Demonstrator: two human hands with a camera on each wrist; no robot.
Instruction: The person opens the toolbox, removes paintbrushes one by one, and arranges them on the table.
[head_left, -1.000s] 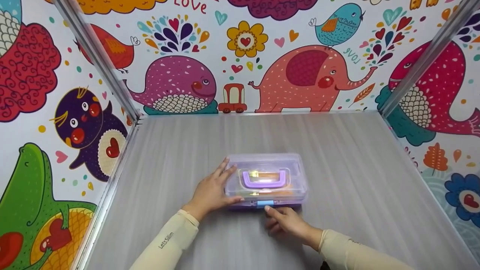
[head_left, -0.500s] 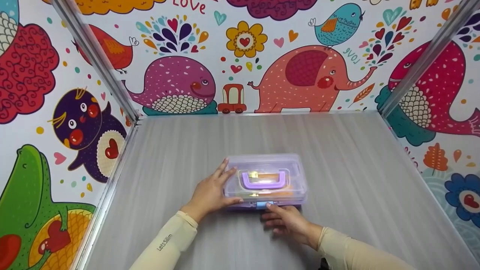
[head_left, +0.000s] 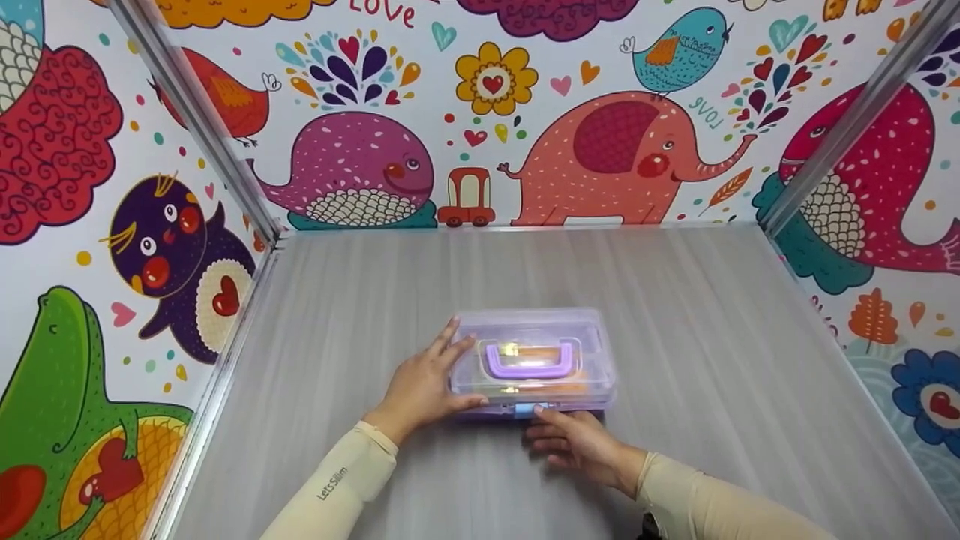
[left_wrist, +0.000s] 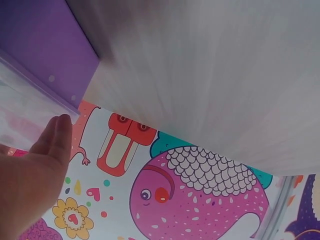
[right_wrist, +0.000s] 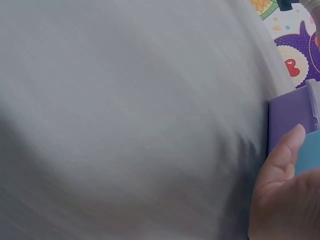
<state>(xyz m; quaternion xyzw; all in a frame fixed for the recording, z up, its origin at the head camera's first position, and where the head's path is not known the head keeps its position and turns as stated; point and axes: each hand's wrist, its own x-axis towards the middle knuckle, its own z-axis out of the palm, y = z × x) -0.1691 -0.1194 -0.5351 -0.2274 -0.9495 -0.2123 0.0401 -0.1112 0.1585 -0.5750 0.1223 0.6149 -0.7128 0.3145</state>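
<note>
A purple pencil box (head_left: 534, 319) with a clear lid stands on the table, its purple handle (head_left: 531, 370) folded down. Orange and yellow items (head_left: 536, 387) show blurrily through the lid. My left hand (head_left: 421, 382) rests on the box's left end, its thumb along the front edge and fairly straight fingers on the side. In the left wrist view those fingers (left_wrist: 61, 137) touch the clear lid. At the front, the thumb of my right hand (head_left: 581, 441) presses the blue latch (head_left: 523, 410); its other fingers are loosely bent below. The right wrist view shows that thumb beside the blue latch (right_wrist: 309, 152).
The grey wood-grain table (head_left: 360, 300) spreads around the box. Walls printed with cartoon animals (head_left: 615, 165) enclose its back and sides, with metal posts (head_left: 196, 127) at the corners.
My right thumb has shifted slightly up and right, from the latch's lower edge onto its face, and the other fingers have spread a little. The box and left hand stay in place.
</note>
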